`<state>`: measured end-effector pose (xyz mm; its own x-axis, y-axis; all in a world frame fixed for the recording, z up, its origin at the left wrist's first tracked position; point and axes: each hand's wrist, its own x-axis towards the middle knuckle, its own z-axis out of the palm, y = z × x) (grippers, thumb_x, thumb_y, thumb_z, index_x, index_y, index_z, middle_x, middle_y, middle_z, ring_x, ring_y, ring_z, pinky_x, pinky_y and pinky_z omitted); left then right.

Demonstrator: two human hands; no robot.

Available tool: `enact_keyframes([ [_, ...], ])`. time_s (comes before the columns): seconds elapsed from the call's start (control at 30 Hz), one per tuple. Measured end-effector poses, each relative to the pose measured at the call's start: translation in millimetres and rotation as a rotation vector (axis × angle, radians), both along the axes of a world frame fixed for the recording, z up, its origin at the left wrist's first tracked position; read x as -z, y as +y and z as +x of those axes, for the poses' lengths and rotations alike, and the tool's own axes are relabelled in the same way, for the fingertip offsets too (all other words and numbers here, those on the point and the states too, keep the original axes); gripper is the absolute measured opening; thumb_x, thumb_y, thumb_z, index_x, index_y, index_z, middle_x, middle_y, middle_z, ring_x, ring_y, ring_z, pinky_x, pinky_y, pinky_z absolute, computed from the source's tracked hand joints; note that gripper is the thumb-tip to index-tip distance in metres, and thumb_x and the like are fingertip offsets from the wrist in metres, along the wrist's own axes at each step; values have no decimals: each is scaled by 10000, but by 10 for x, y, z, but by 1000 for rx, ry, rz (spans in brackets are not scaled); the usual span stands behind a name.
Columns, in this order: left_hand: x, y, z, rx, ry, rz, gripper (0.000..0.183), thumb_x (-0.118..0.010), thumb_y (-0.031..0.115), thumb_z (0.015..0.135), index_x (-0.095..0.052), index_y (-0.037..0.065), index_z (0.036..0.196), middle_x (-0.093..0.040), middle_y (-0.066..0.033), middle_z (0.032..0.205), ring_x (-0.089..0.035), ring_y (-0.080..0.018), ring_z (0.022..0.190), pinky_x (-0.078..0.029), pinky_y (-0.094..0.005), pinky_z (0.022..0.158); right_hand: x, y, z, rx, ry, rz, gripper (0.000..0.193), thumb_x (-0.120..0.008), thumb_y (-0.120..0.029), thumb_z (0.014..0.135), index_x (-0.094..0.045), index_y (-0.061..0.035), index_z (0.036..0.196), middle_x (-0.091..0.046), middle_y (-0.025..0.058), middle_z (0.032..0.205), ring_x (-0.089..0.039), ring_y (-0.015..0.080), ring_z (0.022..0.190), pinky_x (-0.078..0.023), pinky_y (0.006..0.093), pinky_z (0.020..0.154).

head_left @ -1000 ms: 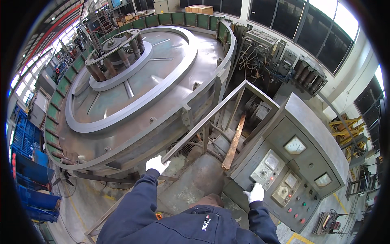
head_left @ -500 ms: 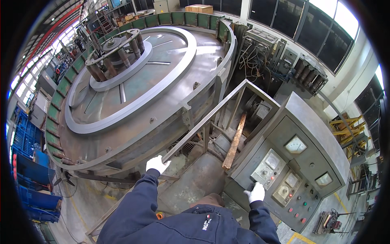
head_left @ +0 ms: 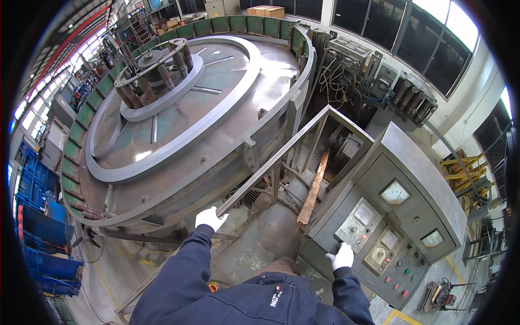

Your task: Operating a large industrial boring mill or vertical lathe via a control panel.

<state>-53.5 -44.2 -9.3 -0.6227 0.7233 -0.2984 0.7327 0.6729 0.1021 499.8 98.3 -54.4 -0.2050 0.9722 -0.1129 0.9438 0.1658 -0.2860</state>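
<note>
My left hand, in a white glove, is closed round the lower end of the grey metal handrail. My right hand, also gloved, rests at the left edge of the sloped grey control panel; its thumb and fingers are apart. Close to it on the panel are a dial knob and a white-faced meter. Beyond the rail lies a big round machine table with slots, carrying a wide grey metal ring. A smaller ring surrounds the centre posts.
A long wooden bar leans inside the rail frame. Red and green push buttons sit low on the panel. A green segmented guard wall surrounds the table's far side. Loose cables hang at the back right; blue racks stand at left.
The round table has turned a little, clockwise in the picture: its slots have shifted and the shine on its surface differs. Both my hands have stayed in place.
</note>
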Motion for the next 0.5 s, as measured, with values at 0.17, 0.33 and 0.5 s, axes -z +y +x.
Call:
enact_keyframes([
  [0.17,-3,34,10,6,-8,1,700,-665,727,924,-734,85,1196,-804,-202,1062,-776,-393,1022,-608,-491,925,0,-6,19,8,-11,-6,746,-1021,-356,654,-614,-19,1180,-659,215,1115,-665,411,1058,-548,504,922],
  [0.33,42,6,4,25,44,13,702,-661,738,927,-741,82,1164,-808,-177,1026,-785,-361,993,-615,-471,903,-3,-1,5,10,-12,-7,748,-1021,-357,651,-615,-21,1180,-659,213,1117,-666,410,1060,-547,503,923],
  [0.5,40,-1,0,20,34,8,704,-661,738,927,-740,79,1161,-808,-177,1025,-784,-361,991,-614,-471,902,4,2,6,10,-13,-11,743,-1021,-355,652,-616,-24,1179,-659,212,1118,-665,409,1063,-547,503,924],
])
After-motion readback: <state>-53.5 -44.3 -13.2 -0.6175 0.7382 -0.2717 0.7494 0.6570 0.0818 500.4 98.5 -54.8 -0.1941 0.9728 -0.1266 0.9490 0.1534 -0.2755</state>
